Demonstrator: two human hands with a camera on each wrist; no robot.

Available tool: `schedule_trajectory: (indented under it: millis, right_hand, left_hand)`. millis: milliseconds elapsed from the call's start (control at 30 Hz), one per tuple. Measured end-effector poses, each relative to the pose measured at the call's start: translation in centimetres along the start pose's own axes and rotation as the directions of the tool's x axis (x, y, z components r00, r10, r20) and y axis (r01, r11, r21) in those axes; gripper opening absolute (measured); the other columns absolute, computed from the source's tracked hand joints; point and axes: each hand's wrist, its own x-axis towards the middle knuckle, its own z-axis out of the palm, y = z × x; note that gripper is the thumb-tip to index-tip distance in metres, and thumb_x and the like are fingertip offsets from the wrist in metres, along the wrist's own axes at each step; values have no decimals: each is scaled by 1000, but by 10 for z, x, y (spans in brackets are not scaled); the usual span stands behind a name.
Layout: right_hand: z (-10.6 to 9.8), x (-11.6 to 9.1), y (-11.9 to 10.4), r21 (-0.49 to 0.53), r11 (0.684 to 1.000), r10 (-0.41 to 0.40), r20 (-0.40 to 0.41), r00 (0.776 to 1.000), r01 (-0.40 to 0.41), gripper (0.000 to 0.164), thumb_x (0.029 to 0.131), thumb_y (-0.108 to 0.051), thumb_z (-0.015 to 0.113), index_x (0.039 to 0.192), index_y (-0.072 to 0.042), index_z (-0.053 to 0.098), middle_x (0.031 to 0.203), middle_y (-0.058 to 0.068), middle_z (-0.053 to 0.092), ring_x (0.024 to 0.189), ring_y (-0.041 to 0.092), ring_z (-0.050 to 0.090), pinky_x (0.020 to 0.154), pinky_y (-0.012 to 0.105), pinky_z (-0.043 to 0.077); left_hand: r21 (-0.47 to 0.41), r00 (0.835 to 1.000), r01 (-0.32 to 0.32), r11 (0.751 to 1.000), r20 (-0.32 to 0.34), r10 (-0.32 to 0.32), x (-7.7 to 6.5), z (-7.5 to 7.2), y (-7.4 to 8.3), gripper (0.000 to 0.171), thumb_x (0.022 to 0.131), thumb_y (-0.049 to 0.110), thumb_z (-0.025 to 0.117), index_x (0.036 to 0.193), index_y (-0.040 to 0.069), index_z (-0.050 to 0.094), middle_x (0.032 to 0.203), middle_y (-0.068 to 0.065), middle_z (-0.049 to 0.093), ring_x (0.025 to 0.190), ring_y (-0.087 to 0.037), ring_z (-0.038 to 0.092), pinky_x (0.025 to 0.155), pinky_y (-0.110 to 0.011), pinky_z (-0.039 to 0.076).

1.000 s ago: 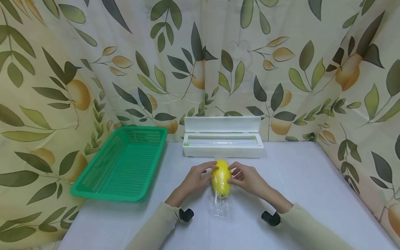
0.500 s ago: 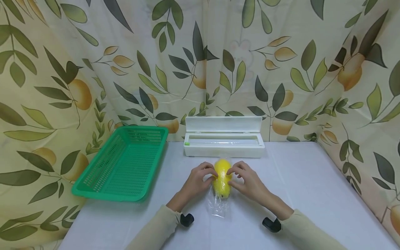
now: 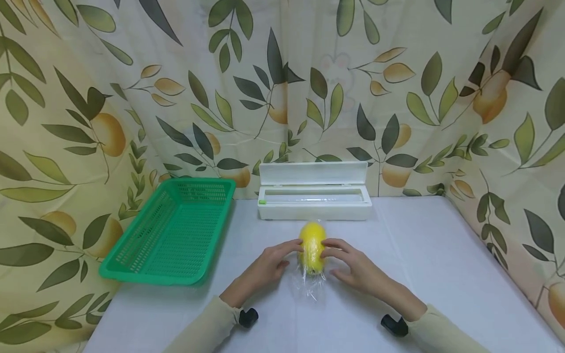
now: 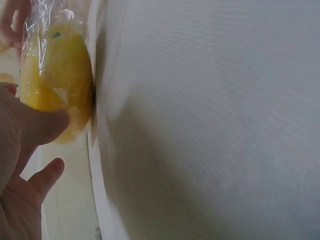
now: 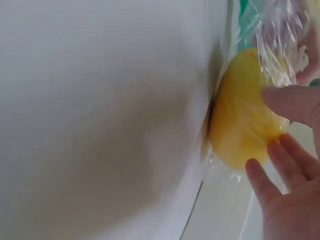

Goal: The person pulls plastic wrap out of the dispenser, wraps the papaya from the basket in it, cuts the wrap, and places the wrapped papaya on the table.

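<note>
A yellow mango (image 3: pixel 312 240) lies on the white table, wrapped in clear cling film (image 3: pixel 310 290) whose loose end trails toward the person. My left hand (image 3: pixel 268 264) is at its left side, fingertips right at the film and thumb held away. On the other side, the fingertips of my right hand (image 3: pixel 361 267) rest on the mango, with the thumb apart from it in the head view. Film creases and a small dark stem spot show on the mango (image 4: pixel 70 65) in the left wrist view. In the right wrist view spread fingers surround the mango (image 5: pixel 242 115).
A white cling film box (image 3: pixel 315 212) with its lid raised stands behind the mango. To the left is a green perforated plastic basket (image 3: pixel 200 279). Patterned curtain (image 3: pixel 318 98) hangs around the back and sides of the table (image 3: pixel 441 255).
Both hands have loosened from pinching at the film on the mango's sides; their thumbs have come away and the fingers have straightened. The mango stays in place.
</note>
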Motion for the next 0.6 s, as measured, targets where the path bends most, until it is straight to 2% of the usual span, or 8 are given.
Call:
schedule_trajectory:
  millis: [100, 200, 300, 433, 600]
  right_hand:
    - [-1, -5, -2, -25, 1000, -10, 62, 998, 11, 58, 71, -1, 91, 120, -20, 65, 150, 19, 48, 130, 42, 55, 93, 48, 56]
    - [-2, -9, -6, -32, 999, 6, 104, 995, -3, 58, 72, -8, 92, 120, -25, 65, 156, 20, 41, 134, 45, 50, 93, 50, 56]
    - [-2, -10, -9, -19, 999, 39, 115, 993, -37, 49, 77, -12, 90, 117, -29, 66, 158, 20, 38, 136, 46, 48, 94, 53, 55]
    - [-3, -10, -12, -6, 999, 51, 118, 992, -51, 36, 83, -14, 85, 109, -31, 68, 158, 21, 39, 133, 47, 51, 93, 55, 55]
    - [-7, -8, -12, -3, 999, 50, 114, 992, -50, 24, 87, -14, 81, 99, -32, 69, 156, 21, 43, 131, 44, 55, 95, 55, 54]
  left_hand:
    - [-3, 997, 11, 1000, 81, -10, -3, -1, 1, 60, 82, -8, 80, 134, 16, 60, 160, -5, 43, 143, -23, 46, 112, -34, 40]
    - [0, 994, -1, 1000, 108, 1, -5, 2, 0, 57, 81, 3, 86, 131, 18, 62, 165, -5, 34, 144, -26, 45, 112, -35, 41]
    - [-4, 996, -51, 999, 68, 51, -6, 9, -2, 50, 82, 11, 87, 126, 17, 64, 166, -9, 32, 145, -28, 44, 113, -37, 41]
    - [23, 994, -111, 994, -14, 112, -6, 15, -2, 35, 84, 14, 86, 114, 15, 68, 161, -16, 38, 145, -31, 43, 113, -40, 42]
    - [71, 992, -101, 992, -65, 105, -1, 13, 4, 15, 87, 15, 83, 99, 16, 74, 154, -17, 49, 139, -29, 51, 110, -40, 45]
